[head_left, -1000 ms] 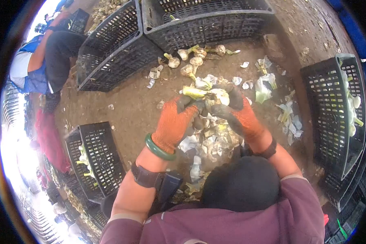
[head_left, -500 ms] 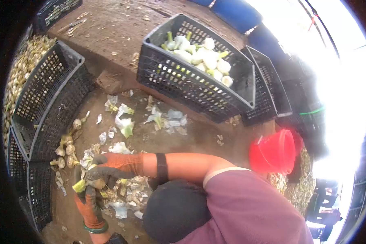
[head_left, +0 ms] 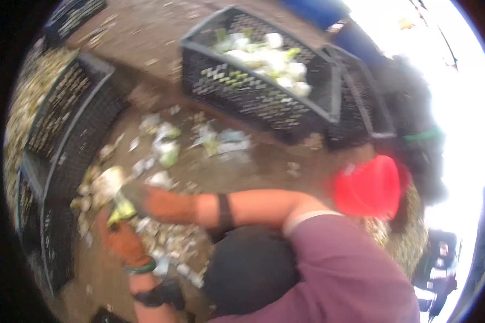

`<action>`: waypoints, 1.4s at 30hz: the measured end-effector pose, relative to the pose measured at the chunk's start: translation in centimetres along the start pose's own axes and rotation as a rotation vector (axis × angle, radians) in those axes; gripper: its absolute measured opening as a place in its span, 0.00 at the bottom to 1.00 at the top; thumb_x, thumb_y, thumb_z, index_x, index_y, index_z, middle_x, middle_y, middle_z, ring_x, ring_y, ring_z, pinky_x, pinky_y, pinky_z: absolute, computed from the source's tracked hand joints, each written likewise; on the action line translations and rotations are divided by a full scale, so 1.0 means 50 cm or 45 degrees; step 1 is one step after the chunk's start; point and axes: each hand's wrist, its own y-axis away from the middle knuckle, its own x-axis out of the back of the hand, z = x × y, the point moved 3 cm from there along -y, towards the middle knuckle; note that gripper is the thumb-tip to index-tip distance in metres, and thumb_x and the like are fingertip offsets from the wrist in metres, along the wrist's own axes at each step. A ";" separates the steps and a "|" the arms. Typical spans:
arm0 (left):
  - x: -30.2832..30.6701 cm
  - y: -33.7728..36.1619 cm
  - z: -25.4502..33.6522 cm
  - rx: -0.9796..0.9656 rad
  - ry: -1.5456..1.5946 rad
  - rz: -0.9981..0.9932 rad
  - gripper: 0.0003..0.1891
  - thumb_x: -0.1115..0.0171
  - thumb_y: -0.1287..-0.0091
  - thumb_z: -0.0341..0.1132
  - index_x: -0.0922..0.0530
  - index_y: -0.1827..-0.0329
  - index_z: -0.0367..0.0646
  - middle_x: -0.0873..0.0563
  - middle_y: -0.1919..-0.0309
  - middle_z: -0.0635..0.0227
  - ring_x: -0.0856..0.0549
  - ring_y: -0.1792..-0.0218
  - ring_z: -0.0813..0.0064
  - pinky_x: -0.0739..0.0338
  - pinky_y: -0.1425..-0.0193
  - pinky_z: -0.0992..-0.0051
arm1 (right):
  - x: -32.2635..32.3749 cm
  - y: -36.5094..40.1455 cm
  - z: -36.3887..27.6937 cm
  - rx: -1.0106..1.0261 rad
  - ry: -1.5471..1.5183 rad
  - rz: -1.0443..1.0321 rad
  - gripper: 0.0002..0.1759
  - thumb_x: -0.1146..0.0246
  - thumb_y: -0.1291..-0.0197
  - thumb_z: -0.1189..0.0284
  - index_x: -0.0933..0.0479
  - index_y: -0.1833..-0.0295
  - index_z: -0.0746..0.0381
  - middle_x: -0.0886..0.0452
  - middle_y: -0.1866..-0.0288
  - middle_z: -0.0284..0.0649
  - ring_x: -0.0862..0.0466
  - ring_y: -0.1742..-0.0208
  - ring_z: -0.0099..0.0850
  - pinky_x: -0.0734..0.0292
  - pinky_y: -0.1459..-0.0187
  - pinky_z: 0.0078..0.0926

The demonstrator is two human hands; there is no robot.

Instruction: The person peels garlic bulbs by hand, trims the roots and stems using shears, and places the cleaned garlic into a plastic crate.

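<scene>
A pale garlic bulb [head_left: 109,181] with a yellow-green stalk [head_left: 123,210] is held low over the ground between both gloved hands. My right hand [head_left: 152,201], in an orange and grey glove, is closed around it from the right side. Just below, my left hand [head_left: 122,237], in a matching glove, closes on the stalk end; motion blur hides its exact finger positions. Several unpeeled garlic bulbs [head_left: 83,203] lie on the ground beyond the hands. Loose skins and scraps [head_left: 172,242] are spread beneath my arms.
A black crate [head_left: 264,110] of white bulbs stands ahead, another dark crate [head_left: 361,97] beside it. Stacked crates [head_left: 75,140] line the left, next to a garlic heap [head_left: 24,113]. A red bucket [head_left: 367,187] stands right. Peelings [head_left: 221,141] litter the floor.
The garlic bulb has turned between my hands: its white end now points up and away, and the stalk lies toward my left hand. The whole view has shifted slightly and blurred.
</scene>
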 end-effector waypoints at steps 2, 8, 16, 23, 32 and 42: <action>0.006 0.016 0.004 -0.234 -0.370 0.010 0.15 0.48 0.51 0.23 0.22 0.58 0.38 0.19 0.58 0.54 0.20 0.55 0.55 0.28 0.46 0.63 | 0.024 -0.004 -0.004 -0.399 -0.364 -0.002 0.28 0.55 0.39 0.79 0.45 0.32 0.72 0.36 0.36 0.56 0.35 0.34 0.46 0.44 0.32 0.35; 0.037 0.015 0.017 -0.083 -0.310 -0.149 0.09 0.42 0.51 0.27 0.20 0.67 0.39 0.16 0.70 0.57 0.18 0.67 0.54 0.23 0.60 0.64 | -0.032 -0.004 0.040 -0.057 -0.074 0.014 0.37 0.47 0.48 0.81 0.49 0.31 0.70 0.24 0.49 0.57 0.22 0.55 0.51 0.28 0.54 0.40; 0.068 -0.050 0.024 -0.374 -0.824 -0.153 0.09 0.39 0.58 0.34 0.22 0.71 0.48 0.20 0.71 0.65 0.19 0.72 0.61 0.25 0.71 0.65 | -0.043 -0.017 0.026 -0.369 -1.084 -0.852 0.27 0.42 0.41 0.55 0.29 0.47 0.66 0.19 0.66 0.40 0.20 0.66 0.29 0.24 0.62 0.30; 0.050 -0.011 -0.139 1.159 0.164 -0.419 0.26 0.41 0.42 0.50 0.22 0.55 0.32 0.16 0.63 0.49 0.16 0.60 0.64 0.23 0.56 0.68 | -0.060 -0.013 0.033 -0.853 -1.224 -0.551 0.24 0.49 0.35 0.57 0.30 0.44 0.65 0.22 0.61 0.48 0.22 0.60 0.40 0.27 0.56 0.36; 0.091 0.066 -0.083 0.847 0.747 -0.818 0.13 0.43 0.38 0.39 0.21 0.61 0.36 0.16 0.72 0.63 0.21 0.78 0.79 0.28 0.77 0.79 | -0.153 0.033 0.127 -0.773 -0.126 -0.850 0.18 0.51 0.39 0.69 0.29 0.49 0.70 0.23 0.53 0.57 0.22 0.53 0.47 0.28 0.53 0.42; 0.084 0.072 -0.093 1.012 0.853 -0.735 0.15 0.45 0.35 0.38 0.24 0.53 0.36 0.18 0.68 0.68 0.21 0.72 0.81 0.27 0.73 0.82 | -0.014 -0.057 0.042 -0.803 -1.207 -0.311 0.14 0.40 0.40 0.66 0.22 0.56 0.65 0.18 0.60 0.40 0.19 0.60 0.29 0.24 0.60 0.29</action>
